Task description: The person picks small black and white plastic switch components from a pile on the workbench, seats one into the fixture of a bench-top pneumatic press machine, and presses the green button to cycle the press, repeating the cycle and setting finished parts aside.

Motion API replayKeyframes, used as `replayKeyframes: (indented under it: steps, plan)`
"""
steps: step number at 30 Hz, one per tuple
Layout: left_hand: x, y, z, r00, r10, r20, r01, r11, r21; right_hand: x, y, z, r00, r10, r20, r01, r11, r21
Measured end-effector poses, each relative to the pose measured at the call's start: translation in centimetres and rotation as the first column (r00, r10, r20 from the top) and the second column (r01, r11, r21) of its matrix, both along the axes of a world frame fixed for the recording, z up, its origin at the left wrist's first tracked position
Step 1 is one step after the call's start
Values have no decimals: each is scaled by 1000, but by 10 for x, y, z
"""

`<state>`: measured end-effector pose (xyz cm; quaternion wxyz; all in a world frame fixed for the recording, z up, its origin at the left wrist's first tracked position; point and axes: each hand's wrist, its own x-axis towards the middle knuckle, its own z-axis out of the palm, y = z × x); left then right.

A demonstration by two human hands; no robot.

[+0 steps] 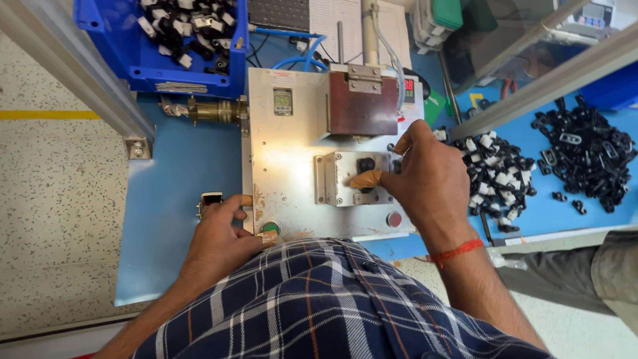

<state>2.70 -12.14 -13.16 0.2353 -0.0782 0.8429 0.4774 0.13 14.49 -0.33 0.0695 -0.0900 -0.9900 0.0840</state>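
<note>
**Small black part going into the fixture on the metal press unit**

The small black part [366,164] is sitting in the steel fixture plate [342,178] at the middle of the metal press unit [292,153], which is standing on the blue desk [173,173] near its front edge. My right hand [425,176] is reaching over the fixture, and its taped thumb is pressing against the black part from below; I cannot tell whether this grip is actually closing around the part or only touching it. My left hand [222,233] is resting at the front left corner of the unit, its taped fingertip lying right beside the green button [269,228]; this grip is loosely curled and holding nothing. A red button [395,219] is sitting at the unit's front right corner. A pile of black and white parts [495,176] is lying on the desk just beside my right hand, toward the right edge. A blue bin [179,46] holding similar parts is standing at the back left.
</note>
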Motion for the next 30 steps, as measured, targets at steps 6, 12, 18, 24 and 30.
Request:
replayKeyframes:
  steps: [6,12,18,24,30]
  plan:
    - [-7,-1,-7,958,117,262,-173,964,201,-12,5,1,998,-5,62,10,998,-67]
    - [-18,-4,50,964,16,-266,-41,995,-90,8,-4,-9,998,-60,0,60,993,-102]
    - [-48,-50,170,644,335,-687,203,792,576,25,-18,-18,988,-138,-65,124,975,-183]
    - [-53,-48,182,501,180,-847,298,883,363,38,-25,-26,973,-107,-202,76,985,-156]
    - [-66,-47,197,491,66,-869,325,911,254,95,-8,-47,925,-346,-157,296,915,-276]
